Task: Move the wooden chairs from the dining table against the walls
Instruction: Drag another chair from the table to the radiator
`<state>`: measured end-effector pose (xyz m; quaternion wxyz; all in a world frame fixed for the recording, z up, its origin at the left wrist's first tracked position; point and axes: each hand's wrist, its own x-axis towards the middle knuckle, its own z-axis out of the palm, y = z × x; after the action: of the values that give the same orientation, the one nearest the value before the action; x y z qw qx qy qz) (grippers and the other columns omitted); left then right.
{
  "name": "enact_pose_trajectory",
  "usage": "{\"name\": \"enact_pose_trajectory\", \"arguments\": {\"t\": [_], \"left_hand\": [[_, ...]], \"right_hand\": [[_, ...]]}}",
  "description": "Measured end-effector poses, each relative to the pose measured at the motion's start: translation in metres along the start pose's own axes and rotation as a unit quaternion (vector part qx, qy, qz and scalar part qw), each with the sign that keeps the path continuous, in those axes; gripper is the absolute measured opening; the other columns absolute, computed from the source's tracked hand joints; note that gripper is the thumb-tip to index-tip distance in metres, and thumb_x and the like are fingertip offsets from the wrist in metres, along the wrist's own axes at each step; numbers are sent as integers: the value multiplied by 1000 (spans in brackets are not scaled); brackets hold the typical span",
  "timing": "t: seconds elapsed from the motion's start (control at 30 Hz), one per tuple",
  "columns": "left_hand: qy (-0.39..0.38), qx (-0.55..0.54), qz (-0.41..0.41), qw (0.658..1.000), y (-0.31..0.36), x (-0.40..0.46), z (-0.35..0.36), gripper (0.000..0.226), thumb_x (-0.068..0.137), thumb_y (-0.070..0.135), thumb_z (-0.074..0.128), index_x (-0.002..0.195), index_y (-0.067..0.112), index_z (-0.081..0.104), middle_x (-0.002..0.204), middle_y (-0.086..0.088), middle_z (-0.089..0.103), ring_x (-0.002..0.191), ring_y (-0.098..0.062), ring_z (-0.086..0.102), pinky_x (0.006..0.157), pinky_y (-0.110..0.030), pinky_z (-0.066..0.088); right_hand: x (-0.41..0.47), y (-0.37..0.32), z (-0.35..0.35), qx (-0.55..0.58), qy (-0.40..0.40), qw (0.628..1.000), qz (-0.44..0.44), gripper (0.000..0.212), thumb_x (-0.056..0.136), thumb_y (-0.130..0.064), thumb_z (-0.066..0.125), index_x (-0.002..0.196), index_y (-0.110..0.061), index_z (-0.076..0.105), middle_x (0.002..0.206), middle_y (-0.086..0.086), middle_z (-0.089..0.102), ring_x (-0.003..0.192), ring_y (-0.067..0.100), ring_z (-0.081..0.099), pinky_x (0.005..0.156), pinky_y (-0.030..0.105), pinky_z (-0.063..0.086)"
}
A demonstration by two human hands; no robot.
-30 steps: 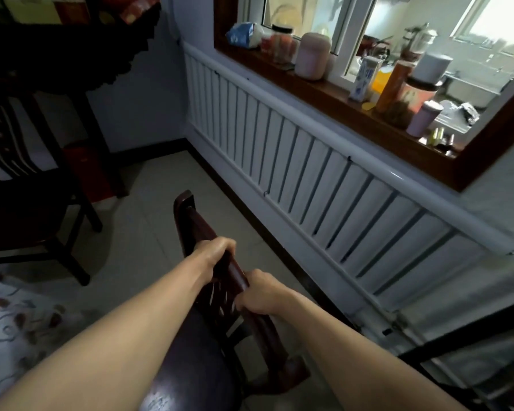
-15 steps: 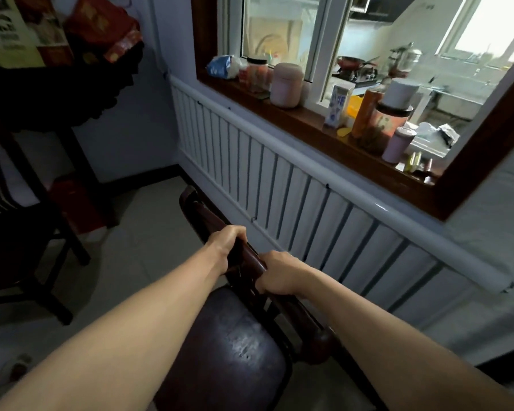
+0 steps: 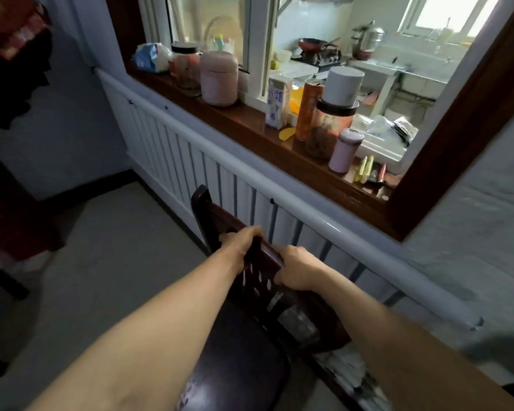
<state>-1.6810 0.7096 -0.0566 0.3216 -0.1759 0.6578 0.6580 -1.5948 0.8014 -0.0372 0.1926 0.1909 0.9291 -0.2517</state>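
Head view. A dark wooden chair (image 3: 235, 345) stood low in the middle of the frame, its backrest turned toward the white slatted radiator cover (image 3: 190, 155) under the window and close beside it; whether backrest and cover touched could not be told. The seat was dark and glossy and ran out of the bottom edge.

Left hand (image 3: 241, 237) was curled over the top rail of the backrest, fingers wrapped down the far side, gripping the chair. Right hand (image 3: 298, 269) gripped the same rail just beside it, nearer the camera, fingers folded round the wood. Both forearms reached in from the bottom edge.

A brown wooden windowsill (image 3: 250, 126) ran above the radiator cover. On it, from left: a blue and white bag (image 3: 150, 56), a dark-lidded glass jar (image 3: 186, 65), a pink lidded canister (image 3: 219, 78), a white carton (image 3: 277, 102), an orange tube can (image 3: 309, 109), a jar capped by a white cylinder (image 3: 343, 84), and a small pink cup (image 3: 345, 149). Some small pens or tubes (image 3: 368, 172) lay at the right end.

Through the glass, a kitchen counter with a metal pot (image 3: 368, 37).

Pale floor (image 3: 95, 262) at left. Part of another dark piece of furniture (image 3: 3, 286) sat at the left edge, too dark to identify.
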Motion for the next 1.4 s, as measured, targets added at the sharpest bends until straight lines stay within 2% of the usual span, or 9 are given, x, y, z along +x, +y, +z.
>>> {"name": "enact_pose_trajectory", "arguments": {"t": [0.07,0.2,0.27,0.4,0.53,0.73,1.0,1.2,1.4], "left_hand": [[3,-1,7,1000,1,11,22,85,75,19,73,142,4,23,117,-19,55,99,-33,61,88,-45,55],[-26,-30,-13,999,5,29,59,68,82,14,69,134,5,25,107,-18,58,86,-28,60,82,-37,50],[-24,-28,-25,999,6,42,71,101,77,18,73,150,9,5,132,-20,52,107,-31,59,92,-38,50],[-21,-39,-44,998,6,53,87,127,64,25,80,152,17,-13,148,-16,38,127,-34,48,105,-50,43],[-5,-31,-35,999,8,60,97,111,76,21,74,152,11,-7,145,-15,40,124,-30,49,101,-41,46],[2,-9,-48,999,9,60,97,109,77,22,74,152,13,-6,142,-14,42,121,-30,51,100,-44,47],[1,22,-50,999,20,55,87,104,76,24,74,150,14,1,132,-18,50,106,-31,58,81,-40,52],[-17,41,-48,998,18,54,85,107,75,24,76,149,15,0,133,-19,51,108,-30,58,83,-40,52],[-43,53,-56,996,5,51,94,111,77,22,76,152,13,-6,142,-16,44,122,-31,52,98,-47,49]], "right_hand": [[6,16,1,-18,81,996,26,33,86,-15,57,119,-17,55,107,8,63,97,30,63,78,35,53],[10,40,12,-66,213,972,70,35,97,-23,52,131,-17,44,114,9,66,104,31,65,74,36,49],[19,52,15,-78,244,963,80,43,98,-23,49,139,-20,38,120,9,64,107,30,63,79,38,51],[37,66,9,-80,221,968,88,47,99,-20,47,144,-18,31,135,11,53,118,31,55,88,41,49],[50,75,5,-90,208,968,105,43,99,-23,45,140,-16,34,137,12,50,122,31,51,95,41,44],[54,72,8,-121,192,966,125,47,96,-16,49,140,-13,31,135,15,48,119,33,51,96,41,41],[61,61,7,-120,175,968,138,51,96,-16,50,141,-15,28,138,17,44,123,35,48,97,46,44],[58,59,9,-132,155,966,159,52,96,-17,51,142,-12,26,138,19,42,122,35,48,93,44,45],[50,70,18,-118,146,967,171,59,95,-15,52,144,-6,22,138,21,43,119,34,51,87,43,48]]}}
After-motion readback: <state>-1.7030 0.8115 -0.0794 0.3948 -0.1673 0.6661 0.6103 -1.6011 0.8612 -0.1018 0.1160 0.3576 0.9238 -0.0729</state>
